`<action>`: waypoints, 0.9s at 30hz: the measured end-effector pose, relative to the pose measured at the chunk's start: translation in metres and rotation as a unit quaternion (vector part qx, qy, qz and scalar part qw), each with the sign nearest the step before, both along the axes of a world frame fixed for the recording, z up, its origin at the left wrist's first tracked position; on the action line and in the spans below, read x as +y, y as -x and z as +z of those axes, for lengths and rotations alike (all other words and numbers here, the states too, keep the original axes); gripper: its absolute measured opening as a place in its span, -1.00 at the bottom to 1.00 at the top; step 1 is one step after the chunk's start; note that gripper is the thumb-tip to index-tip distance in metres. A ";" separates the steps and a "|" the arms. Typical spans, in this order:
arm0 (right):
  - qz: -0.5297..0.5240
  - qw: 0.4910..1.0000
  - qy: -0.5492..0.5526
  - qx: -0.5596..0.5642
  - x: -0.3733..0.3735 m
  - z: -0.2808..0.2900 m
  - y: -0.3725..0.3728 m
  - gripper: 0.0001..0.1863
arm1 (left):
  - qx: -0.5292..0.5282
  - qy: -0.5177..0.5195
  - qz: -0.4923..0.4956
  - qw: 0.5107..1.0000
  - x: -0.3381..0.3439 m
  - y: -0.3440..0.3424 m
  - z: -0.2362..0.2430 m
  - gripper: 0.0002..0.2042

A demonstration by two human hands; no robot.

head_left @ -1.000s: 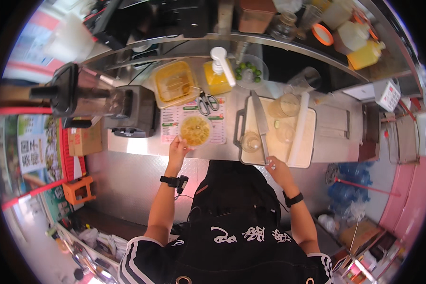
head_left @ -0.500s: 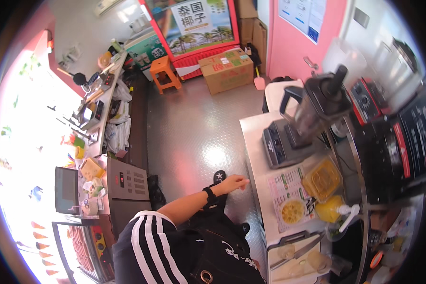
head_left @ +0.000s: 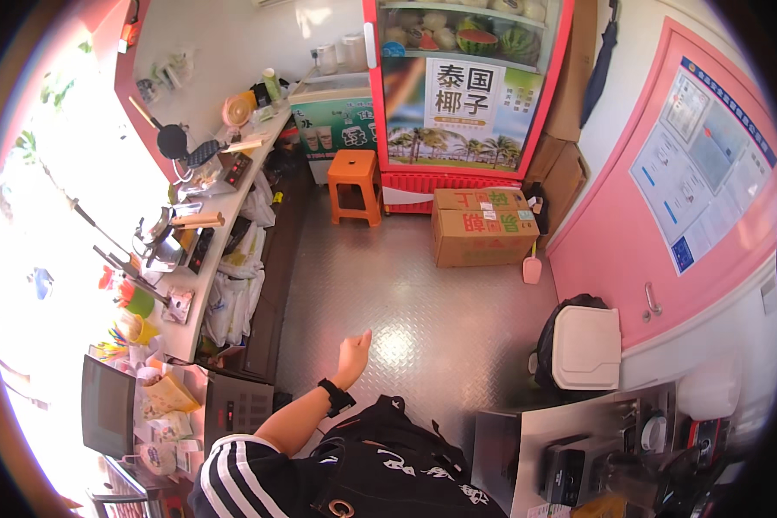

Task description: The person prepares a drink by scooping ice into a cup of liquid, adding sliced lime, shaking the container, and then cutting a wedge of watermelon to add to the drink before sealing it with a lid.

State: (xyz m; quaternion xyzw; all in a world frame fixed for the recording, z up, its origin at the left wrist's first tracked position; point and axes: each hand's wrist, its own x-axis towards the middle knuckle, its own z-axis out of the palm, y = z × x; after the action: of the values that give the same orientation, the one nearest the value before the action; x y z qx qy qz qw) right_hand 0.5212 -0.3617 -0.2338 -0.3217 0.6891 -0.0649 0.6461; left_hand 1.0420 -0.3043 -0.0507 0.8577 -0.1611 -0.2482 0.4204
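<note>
My left hand is out in front of my body over the metal floor, its fingers loosely curled, with nothing visible in them. A dark band is on that wrist. My right hand is out of the picture. At the lower right is a steel counter with a dark blender and part of a yellow container.
A red-framed fridge, orange stool and cardboard box stand ahead. Right are a pink door and lidded bin. Left runs a shelf of utensils, beside appliances. A dustpan lies by the box.
The view has swung from the counter toward the fridge and door. My left hand has let go of the bowl and left the counter; my right hand, earlier on a knife, has left view.
</note>
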 end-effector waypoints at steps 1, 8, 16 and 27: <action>0.009 1.000 0.018 -0.010 -0.025 0.005 -0.025 -0.85 | 0.023 0.082 0.054 0.995 -0.004 -0.030 0.004 -0.52; 0.185 0.972 0.130 -0.066 -0.246 0.030 -0.297 -0.85 | 0.076 0.278 0.160 0.944 -0.047 -0.196 0.049 -0.84; 0.335 0.875 0.227 -0.265 -0.453 0.150 -0.809 -0.77 | 0.115 0.236 0.212 0.941 -0.059 -0.373 0.000 -0.70; 0.172 0.635 0.724 -0.207 -0.551 0.371 -1.322 -0.19 | 0.098 0.295 0.226 0.923 -0.138 -0.617 0.076 -0.76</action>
State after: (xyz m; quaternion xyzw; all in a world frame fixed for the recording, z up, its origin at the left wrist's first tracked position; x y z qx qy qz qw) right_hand 1.8431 -0.9122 0.1374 -0.7771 0.2009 -0.4961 0.3311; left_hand 1.6586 -0.4421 0.0249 0.6801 0.0128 -0.1713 0.7127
